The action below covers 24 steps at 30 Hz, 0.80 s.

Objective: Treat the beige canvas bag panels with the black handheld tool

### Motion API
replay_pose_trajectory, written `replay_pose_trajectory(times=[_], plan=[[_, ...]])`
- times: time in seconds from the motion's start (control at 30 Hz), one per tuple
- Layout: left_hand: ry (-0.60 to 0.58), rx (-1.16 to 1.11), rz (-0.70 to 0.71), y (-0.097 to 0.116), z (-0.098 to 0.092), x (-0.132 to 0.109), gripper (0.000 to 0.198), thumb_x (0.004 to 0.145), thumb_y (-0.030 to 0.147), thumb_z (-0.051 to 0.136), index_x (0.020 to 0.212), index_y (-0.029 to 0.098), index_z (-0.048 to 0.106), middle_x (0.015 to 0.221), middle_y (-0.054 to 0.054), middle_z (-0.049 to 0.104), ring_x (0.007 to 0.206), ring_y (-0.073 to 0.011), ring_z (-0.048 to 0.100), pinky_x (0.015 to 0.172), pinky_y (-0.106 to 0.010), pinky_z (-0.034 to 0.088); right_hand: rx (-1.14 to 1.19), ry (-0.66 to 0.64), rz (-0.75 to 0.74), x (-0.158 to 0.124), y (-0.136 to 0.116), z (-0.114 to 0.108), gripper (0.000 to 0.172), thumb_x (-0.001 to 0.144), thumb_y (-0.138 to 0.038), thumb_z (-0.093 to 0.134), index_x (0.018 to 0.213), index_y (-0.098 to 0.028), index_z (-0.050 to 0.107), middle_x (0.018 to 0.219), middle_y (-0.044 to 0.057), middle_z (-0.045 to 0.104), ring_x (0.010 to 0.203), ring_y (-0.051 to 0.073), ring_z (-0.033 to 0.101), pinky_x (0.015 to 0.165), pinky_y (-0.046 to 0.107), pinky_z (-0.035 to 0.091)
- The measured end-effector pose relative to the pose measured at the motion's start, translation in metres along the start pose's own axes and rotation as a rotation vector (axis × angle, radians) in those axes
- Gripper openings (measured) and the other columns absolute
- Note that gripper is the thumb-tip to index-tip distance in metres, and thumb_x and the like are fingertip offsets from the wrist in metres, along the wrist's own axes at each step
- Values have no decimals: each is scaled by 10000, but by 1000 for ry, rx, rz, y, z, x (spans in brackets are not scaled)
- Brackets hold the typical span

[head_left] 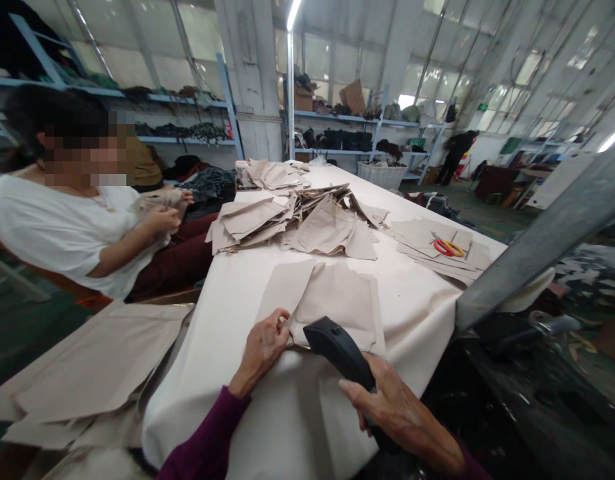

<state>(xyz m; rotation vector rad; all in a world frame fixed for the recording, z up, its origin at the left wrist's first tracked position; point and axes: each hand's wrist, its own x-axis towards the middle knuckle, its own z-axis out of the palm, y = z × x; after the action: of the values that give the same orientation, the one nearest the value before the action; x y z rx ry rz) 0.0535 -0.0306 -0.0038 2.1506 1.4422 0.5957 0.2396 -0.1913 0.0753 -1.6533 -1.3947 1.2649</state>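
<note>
My left hand [263, 345] pinches the near edge of a beige fabric piece [332, 297] that lies flat on the white-covered table [287, 400]. One corner of the piece is folded over to the left. My right hand [394, 410] is wrapped round the black handle of an iron [340, 353], whose front end rests at the fabric's near edge. Both sleeves are dark purple.
A heap of beige cut pieces [297, 220] covers the table's far half. Red and yellow scissors [448, 248] lie on flat pieces at the right. A seated person in white [67, 227] handles cloth at the left. More beige pieces [92, 367] are stacked at lower left. A grey metal beam [542, 247] slants at the right.
</note>
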Motion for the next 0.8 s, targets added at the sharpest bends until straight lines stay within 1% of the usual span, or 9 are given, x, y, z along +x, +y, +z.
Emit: replay_pose_trajectory(times=[0.17, 0.27, 0.33, 0.4, 0.47, 0.53, 0.6, 0.73, 0.8], plan=[[127, 93, -21, 4, 10, -4, 274, 846, 233, 471, 1097, 221, 580, 685, -1, 629, 618, -157, 566, 584, -237, 336, -48, 34, 36, -1, -5, 1, 261, 857, -379, 480, 961, -140, 468, 576, -71, 463, 471, 97, 495, 482, 229, 459], [166, 142, 45, 6, 14, -8, 340, 883, 241, 448, 1200, 262, 568, 867, -33, 676, 745, -167, 602, 646, -241, 365, -24, 47, 54, -3, -5, 0, 317, 859, -375, 483, 1064, -133, 466, 593, -71, 472, 480, 98, 501, 480, 224, 451], [172, 215, 95, 5, 17, -10, 352, 907, 255, 422, 1236, 290, 545, 913, -25, 659, 738, -154, 597, 631, -235, 364, -4, 50, 47, -5, -2, -1, 337, 863, -378, 489, 1096, -136, 469, 601, -68, 486, 483, 98, 512, 475, 216, 447], [162, 327, 132, 5, 19, -10, 312, 922, 252, 395, 1160, 289, 593, 937, -23, 630, 684, -136, 576, 590, -239, 350, 4, 50, 31, -5, 2, -2, 315, 870, -378, 491, 1078, -141, 489, 597, -66, 494, 474, 95, 519, 463, 205, 438], [171, 449, 186, 7, 20, -8, 282, 919, 211, 383, 992, 244, 653, 990, -42, 602, 694, -140, 559, 589, -255, 352, 7, 51, 22, -6, 6, -4, 297, 875, -375, 490, 1067, -148, 501, 587, -66, 496, 467, 96, 526, 453, 195, 431], [198, 559, 271, 12, 19, -7, 260, 898, 163, 404, 853, 194, 658, 1021, -73, 586, 797, -186, 548, 649, -288, 378, 3, 58, 26, -7, 9, -6, 280, 873, -361, 495, 1063, -156, 506, 593, -66, 497, 474, 98, 534, 456, 193, 434], [215, 618, 360, 18, 18, -6, 210, 871, 140, 448, 811, 168, 647, 1020, -98, 584, 891, -242, 516, 717, -338, 398, -7, 78, 23, -8, 10, -8, 248, 874, -350, 493, 1033, -160, 515, 602, -64, 498, 500, 103, 542, 478, 196, 445], [198, 501, 476, 18, 18, -8, 185, 867, 160, 472, 779, 176, 634, 1021, -95, 564, 928, -255, 495, 780, -388, 421, -12, 95, 17, -8, 12, -11, 231, 879, -358, 494, 977, -151, 524, 584, -64, 489, 508, 104, 531, 488, 200, 446], [224, 341, 469, 12, 20, -12, 188, 872, 156, 451, 936, 194, 623, 1050, -88, 529, 940, -227, 505, 809, -367, 442, 2, 84, 20, -7, 13, -13, 248, 878, -367, 500, 989, -146, 519, 580, -65, 483, 492, 100, 524, 475, 199, 442]])
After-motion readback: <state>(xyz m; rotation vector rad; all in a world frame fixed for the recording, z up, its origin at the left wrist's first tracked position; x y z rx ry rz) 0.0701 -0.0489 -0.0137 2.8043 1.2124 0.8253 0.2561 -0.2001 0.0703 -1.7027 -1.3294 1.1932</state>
